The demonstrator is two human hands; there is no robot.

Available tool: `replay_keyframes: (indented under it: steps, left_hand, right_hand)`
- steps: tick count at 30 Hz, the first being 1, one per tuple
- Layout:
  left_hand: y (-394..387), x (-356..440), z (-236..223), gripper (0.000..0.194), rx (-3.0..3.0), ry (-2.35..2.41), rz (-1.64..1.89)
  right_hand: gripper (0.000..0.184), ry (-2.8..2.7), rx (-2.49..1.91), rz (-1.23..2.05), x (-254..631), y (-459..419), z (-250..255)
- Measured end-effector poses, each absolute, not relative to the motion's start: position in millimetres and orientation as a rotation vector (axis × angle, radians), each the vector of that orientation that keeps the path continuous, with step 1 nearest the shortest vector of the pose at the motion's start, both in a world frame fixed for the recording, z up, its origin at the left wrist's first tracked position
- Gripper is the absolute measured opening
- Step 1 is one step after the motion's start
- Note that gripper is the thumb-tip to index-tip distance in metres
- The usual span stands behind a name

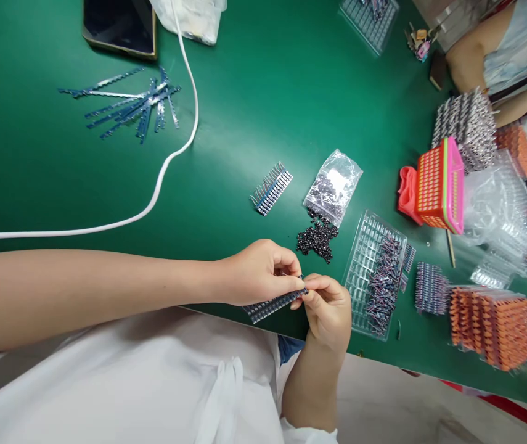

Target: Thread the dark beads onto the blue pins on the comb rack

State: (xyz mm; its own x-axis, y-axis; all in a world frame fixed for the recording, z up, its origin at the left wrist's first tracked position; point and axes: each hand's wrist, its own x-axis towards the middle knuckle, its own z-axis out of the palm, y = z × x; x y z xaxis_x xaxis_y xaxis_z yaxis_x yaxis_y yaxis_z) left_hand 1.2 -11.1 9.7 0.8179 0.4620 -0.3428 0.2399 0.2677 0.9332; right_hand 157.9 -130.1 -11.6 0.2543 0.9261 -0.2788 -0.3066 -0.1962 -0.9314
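My left hand (261, 271) is closed on a dark strip of small circuit boards (270, 306), close to the table's front edge. At the strip's right end, the fingertips of my right hand (328, 308) pinch together and meet those of my left; a tiny dark part seems to be between them, too small to name. Beyond my hands lies a heap of small black parts (317, 239), beside a transparent bag (334, 185) holding more of them. Farther left rests a board strip with bent metal pins (272, 189). A transparent tray (357, 271) of small pinned parts stands right of my right hand.
Blue scrap strips (140, 105), a phone (119, 24) and a white cable (166, 163) are on the green table's left side. To the right are an orange-pink basket (434, 185), stacked orange parts (492, 327) and plastic bags (494, 197). Another person's arm (471, 58) shows at upper right.
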Motion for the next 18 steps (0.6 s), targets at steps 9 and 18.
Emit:
replay_keyframes:
  steps: [9, 18]
  left_hand:
    - [-11.0, 0.6, 9.7, 0.02, 1.327, 0.655, 0.167]
    - [-10.9, 2.2, 10.7, 0.021, 1.294, 0.63, 0.152]
  right_hand:
    - [0.007, -0.644, -1.329, 1.262, 156.5, -130.4, -11.7]
    - [0.009, -0.622, -1.319, 1.283, 157.1, -129.9, -13.4]
